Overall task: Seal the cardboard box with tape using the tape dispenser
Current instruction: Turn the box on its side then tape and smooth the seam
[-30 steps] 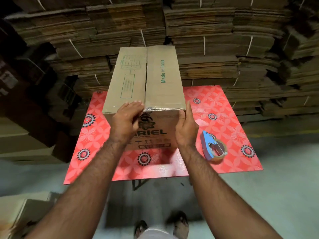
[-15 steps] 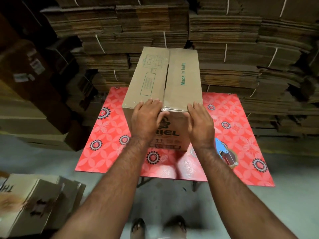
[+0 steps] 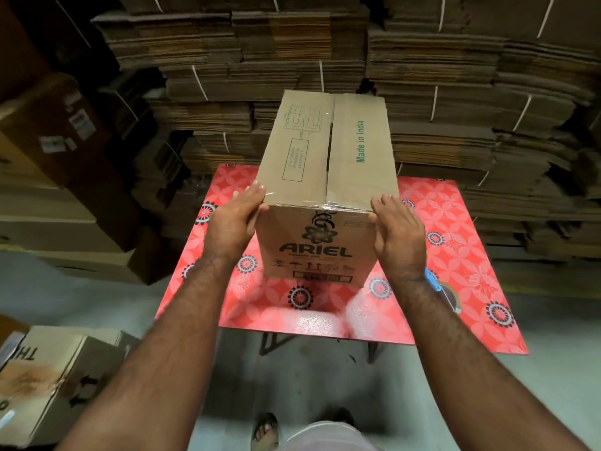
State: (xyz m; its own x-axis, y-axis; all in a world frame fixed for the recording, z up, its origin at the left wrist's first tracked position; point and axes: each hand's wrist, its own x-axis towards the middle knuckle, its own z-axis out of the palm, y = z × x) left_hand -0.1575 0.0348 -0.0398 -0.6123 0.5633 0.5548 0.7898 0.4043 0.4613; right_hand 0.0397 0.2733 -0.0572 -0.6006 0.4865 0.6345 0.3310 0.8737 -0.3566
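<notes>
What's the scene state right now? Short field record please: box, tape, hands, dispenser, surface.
box: cardboard box upright on the table, top flaps closed
tape: clear strip over the near end of the seam
left hand: flat against the box's left near corner
right hand: flat against the right near corner
tape dispenser: blue, on the table, mostly hidden behind the right forearm
table: red floral top

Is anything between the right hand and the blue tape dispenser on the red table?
Nothing visible blocks it. The blue tape dispenser lies beside the right forearm; the right hand is on the brown cardboard box.
</notes>
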